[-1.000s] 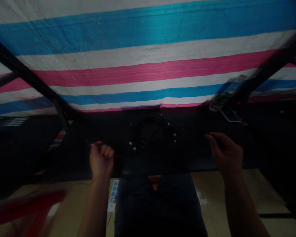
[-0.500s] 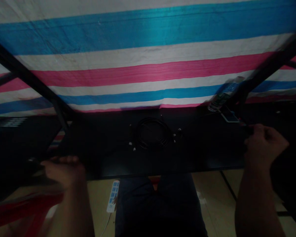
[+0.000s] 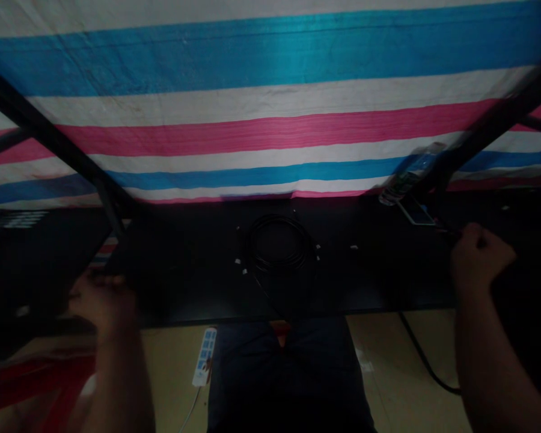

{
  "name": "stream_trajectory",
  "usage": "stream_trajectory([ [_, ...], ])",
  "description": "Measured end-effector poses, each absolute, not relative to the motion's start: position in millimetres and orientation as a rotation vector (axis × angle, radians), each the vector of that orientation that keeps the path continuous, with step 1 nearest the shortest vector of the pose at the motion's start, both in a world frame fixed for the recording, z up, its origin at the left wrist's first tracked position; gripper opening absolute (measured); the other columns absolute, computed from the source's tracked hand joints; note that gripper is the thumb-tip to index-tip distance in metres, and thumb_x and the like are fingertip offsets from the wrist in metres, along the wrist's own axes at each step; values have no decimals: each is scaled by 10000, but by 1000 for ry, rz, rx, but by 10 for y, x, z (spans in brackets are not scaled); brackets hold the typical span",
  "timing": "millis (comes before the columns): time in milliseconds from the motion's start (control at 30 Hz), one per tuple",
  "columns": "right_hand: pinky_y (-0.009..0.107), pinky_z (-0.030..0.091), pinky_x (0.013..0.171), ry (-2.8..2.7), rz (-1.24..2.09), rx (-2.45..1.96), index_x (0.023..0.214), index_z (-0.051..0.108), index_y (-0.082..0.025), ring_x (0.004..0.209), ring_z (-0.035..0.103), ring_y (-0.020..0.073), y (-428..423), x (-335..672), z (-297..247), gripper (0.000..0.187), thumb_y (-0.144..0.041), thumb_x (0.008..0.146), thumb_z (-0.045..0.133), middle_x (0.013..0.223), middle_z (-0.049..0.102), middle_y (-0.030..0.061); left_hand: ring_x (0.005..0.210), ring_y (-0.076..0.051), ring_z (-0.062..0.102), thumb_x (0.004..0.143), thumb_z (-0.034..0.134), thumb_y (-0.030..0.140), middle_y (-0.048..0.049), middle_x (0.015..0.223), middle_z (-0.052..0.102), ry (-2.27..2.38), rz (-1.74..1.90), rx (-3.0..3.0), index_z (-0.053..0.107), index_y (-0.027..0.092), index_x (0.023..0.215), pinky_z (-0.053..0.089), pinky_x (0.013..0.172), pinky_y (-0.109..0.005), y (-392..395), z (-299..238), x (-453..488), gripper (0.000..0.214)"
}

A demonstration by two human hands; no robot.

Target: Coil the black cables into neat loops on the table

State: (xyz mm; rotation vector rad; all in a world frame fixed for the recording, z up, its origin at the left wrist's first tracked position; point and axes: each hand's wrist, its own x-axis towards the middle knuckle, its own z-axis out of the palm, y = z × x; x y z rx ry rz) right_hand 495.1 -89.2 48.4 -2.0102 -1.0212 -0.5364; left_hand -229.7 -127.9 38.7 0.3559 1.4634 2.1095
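A coil of black cable (image 3: 279, 269) lies in the middle of the black tabletop (image 3: 198, 288), with small white tags around it. Left of the coil, near the front edge, my left hand (image 3: 103, 300) has its fingers curled closed. What it grips, if anything, is lost in the dark. Far to the right, my right hand (image 3: 480, 255) is also closed, with a thin dark piece sticking out toward the phone-like object (image 3: 415, 211). The gloom hides what that piece is. Both hands are well apart from the coil.
A clear plastic bottle (image 3: 410, 174) leans at the back right against the dark frame bar (image 3: 491, 129). A striped sheet (image 3: 270, 138) hangs behind. Below are a white power strip (image 3: 204, 358) and a curved black cord (image 3: 426, 361). Something red (image 3: 40, 385) is at lower left.
My left hand has moved left and slightly up; my right hand shifted slightly left. A white tag right of the coil now lies farther right. A thin strand shows below the coil.
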Motion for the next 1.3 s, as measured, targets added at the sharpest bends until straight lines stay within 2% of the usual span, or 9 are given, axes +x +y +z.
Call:
stream_trajectory([
  [100, 348, 352, 586, -1200, -448, -2015, 751, 721, -133, 565, 521, 215, -885, 4644, 444, 333, -293, 888, 464, 596, 617, 114, 474, -67, 405, 876, 447, 77, 56, 638, 383, 1410, 2224, 222, 448, 202, 833, 360, 466, -172, -1133, 341, -1911, 132],
  [333, 411, 458, 834, -1658, -240, -2113, 1234, 645, -119, 962, 625, 301, -787, 4243, 422, 481, -453, 901, 552, 1063, 680, 201, 743, -141, 653, 929, 477, 240, -39, 890, 628, 1374, 1988, 24, 493, 211, 906, 488, 628, -240, -963, 161, -1470, 41],
  [467, 650, 412, 901, -1731, -214, -2357, 1532, 364, -121, 1294, 438, 501, -751, 3925, 254, 791, -513, 882, 585, 1488, 379, 333, 799, -164, 678, 833, 560, 217, -47, 950, 651, 1320, 1917, 78, 495, 221, 920, 505, 658, -257, -980, 166, -1462, 109],
  [600, 647, 379, 951, -2230, -42, -2175, 1563, 333, -222, 1420, 274, 517, -591, 3450, 31, 740, -408, 899, 601, 1621, 245, 243, 767, -159, 648, 820, 545, 175, -33, 948, 615, 1426, 2008, 99, 464, 224, 924, 484, 614, -258, -1010, 309, -1558, 141],
  [800, 546, 304, 1019, -2346, -65, -1881, 1211, 688, -185, 1243, 512, 375, -366, 3077, -15, 334, -291, 985, 466, 1206, 677, 176, 1235, -254, 498, 714, 747, 92, -39, 1174, 605, 2078, 2142, 1077, 596, 241, 1000, 481, 904, -355, -1206, 839, -1229, 356],
  [900, 396, 394, 870, -2401, -16, -1795, 1112, 731, -186, 962, 622, 276, -350, 3048, 136, 288, -281, 976, 495, 994, 702, 136, 1206, -286, 548, 776, 755, 221, -82, 1291, 606, 1665, 1859, 1505, 603, 253, 1219, 453, 980, -409, -1126, 1017, -622, 469],
  [1000, 324, 402, 715, -2348, 2, -1754, 1104, 750, -216, 843, 625, 236, -366, 3042, 355, 281, -308, 969, 522, 942, 685, 101, 1333, -352, 463, 693, 836, 339, -123, 1331, 608, 1239, 1439, 1914, 668, 238, 1144, 379, 1086, -471, -802, 978, -29, 492],
  [1133, 299, 393, 630, -2143, 16, -1719, 1101, 768, -220, 740, 606, 198, -444, 3174, 679, 291, -358, 944, 565, 896, 664, 71, 832, -269, 662, 815, 720, 390, -64, 753, 689, 1053, 1082, 2139, 703, 242, 762, 486, 801, -376, -445, 819, 252, 158],
  [1300, 284, 393, 620, -1960, 66, -1618, 1037, 776, -170, 654, 563, 165, -660, 3753, 967, 379, -477, 887, 613, 781, 646, 43, 452, -128, 403, 844, 670, 354, 20, 474, 477, 1314, 1068, 1955, 598, 197, 532, 260, 480, -250, -623, 883, -244, 357],
])
